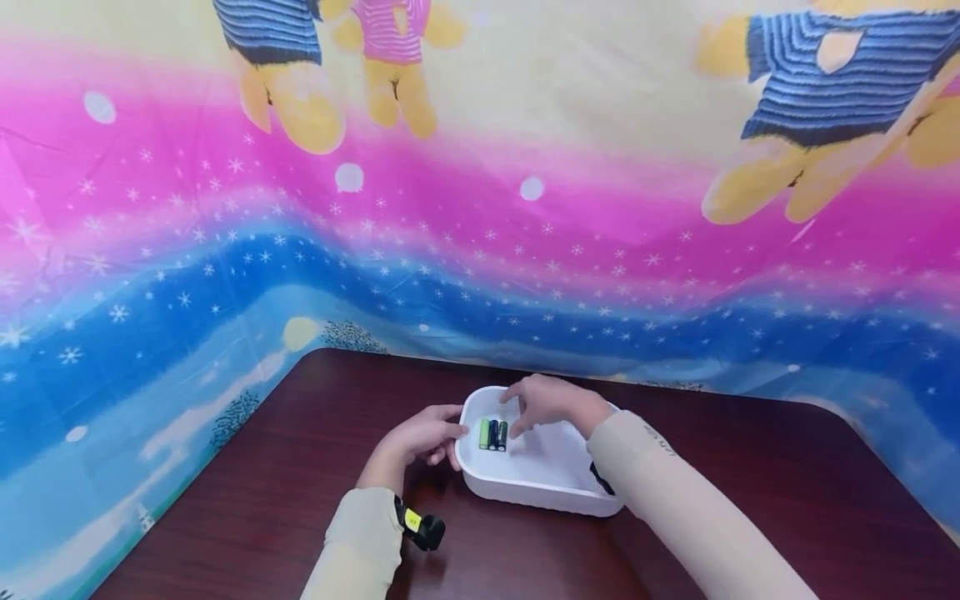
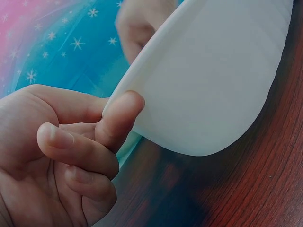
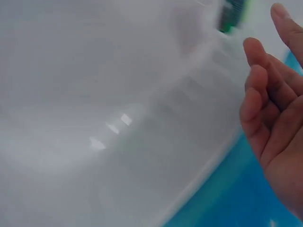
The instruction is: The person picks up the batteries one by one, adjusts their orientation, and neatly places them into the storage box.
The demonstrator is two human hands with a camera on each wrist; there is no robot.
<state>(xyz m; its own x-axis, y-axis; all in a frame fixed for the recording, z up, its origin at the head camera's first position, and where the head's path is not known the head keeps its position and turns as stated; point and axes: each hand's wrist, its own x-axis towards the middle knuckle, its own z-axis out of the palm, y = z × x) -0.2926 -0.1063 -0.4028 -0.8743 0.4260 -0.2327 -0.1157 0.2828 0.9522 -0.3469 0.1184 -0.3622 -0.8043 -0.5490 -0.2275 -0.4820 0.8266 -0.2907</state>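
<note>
Our left hand pinches white tray at left end; right hand, loosely spread, beside three batteries inside.

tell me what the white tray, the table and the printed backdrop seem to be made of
White tray: probably plastic, smooth and slightly glossy; bright reflections show inside it in the right wrist view. Table: dark red-brown wood or wood-look laminate, given the streaky grain. Printed backdrop: perhaps thin fabric or plastic sheeting, as it creases and curves; which one stays open.

Tray – smooth, glossy plastic | tabletop – glossy, wood-grained | backdrop: creased cloth
</note>
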